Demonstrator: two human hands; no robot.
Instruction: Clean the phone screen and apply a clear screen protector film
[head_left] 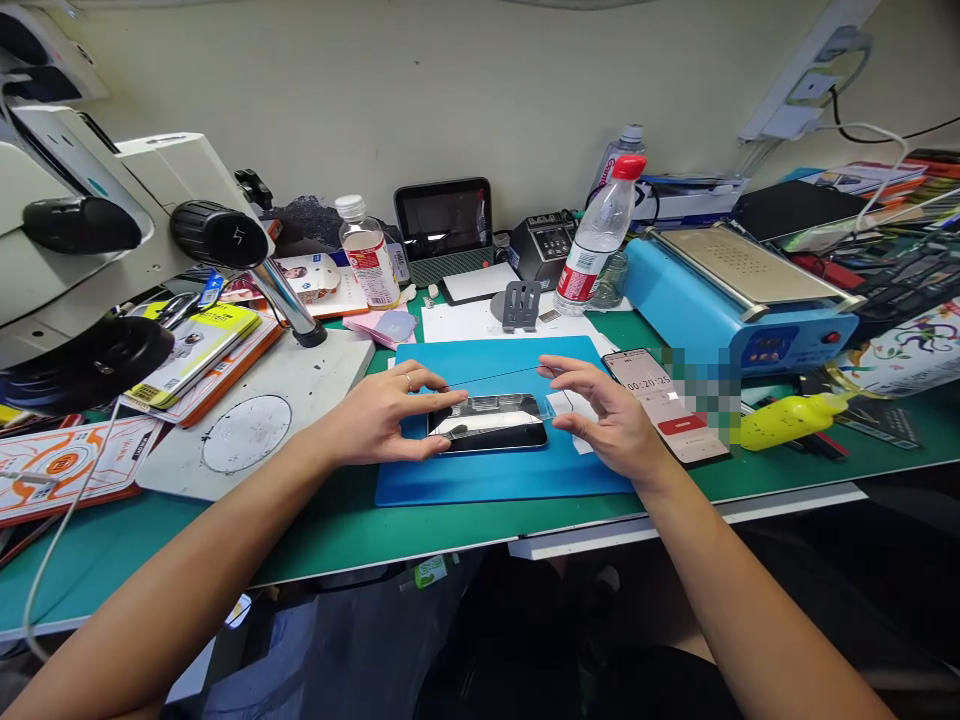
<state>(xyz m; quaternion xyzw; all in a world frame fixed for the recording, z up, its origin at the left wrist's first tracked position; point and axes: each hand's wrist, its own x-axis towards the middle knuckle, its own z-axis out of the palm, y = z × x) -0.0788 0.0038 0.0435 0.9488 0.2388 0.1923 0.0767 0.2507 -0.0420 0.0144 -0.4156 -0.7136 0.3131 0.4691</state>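
A smartphone (491,425) with a dark, glossy screen lies flat on the blue mat (457,485), bright reflections across it. My left hand (390,410), a ring on one finger, grips the phone's left end between thumb and fingers. Its fingertips reach over the screen. By the phone's right end, my right hand (611,415) holds a clear screen protector (559,403) by its edges, thumb on the near side and fingers on the far side. A thin dark edge of it slants above the phone toward my left fingers. White paper (583,442) lies beneath my right hand.
Right of the mat lies another phone (667,405) showing a timer, beside a yellow bottle (791,420). A blue heating-plate machine (739,300) stands behind. Drink bottles (596,245) and a small black screen device (442,215) line the back. A microscope (90,250) overhangs the left side.
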